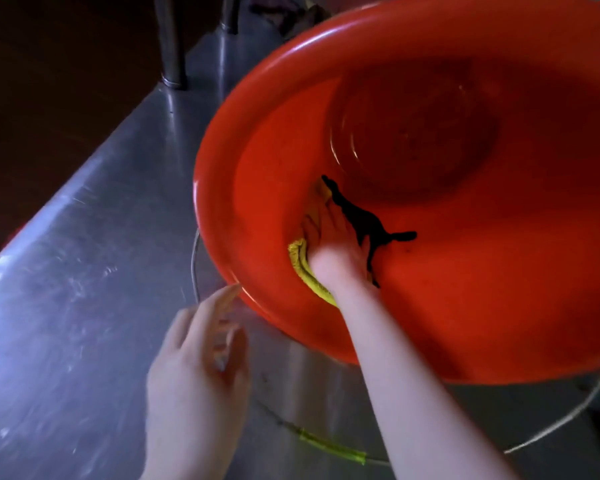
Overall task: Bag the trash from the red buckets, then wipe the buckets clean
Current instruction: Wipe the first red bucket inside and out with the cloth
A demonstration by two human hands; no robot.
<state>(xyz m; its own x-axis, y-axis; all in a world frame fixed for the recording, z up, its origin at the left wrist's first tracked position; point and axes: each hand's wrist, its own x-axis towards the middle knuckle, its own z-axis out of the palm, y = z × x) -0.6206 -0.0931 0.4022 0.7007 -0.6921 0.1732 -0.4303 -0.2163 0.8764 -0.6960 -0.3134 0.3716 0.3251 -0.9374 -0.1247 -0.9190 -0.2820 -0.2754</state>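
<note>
Right grip point(333, 247) presses flat-fingered on the yellow cloth point(300, 268) inside the red bucket point(222, 140); left grip point(198, 368), loose and empty, should steady the near rim

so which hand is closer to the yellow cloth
Right. The right hand presses on the cloth inside the bucket; the left hand is outside it, near the rim.
</note>
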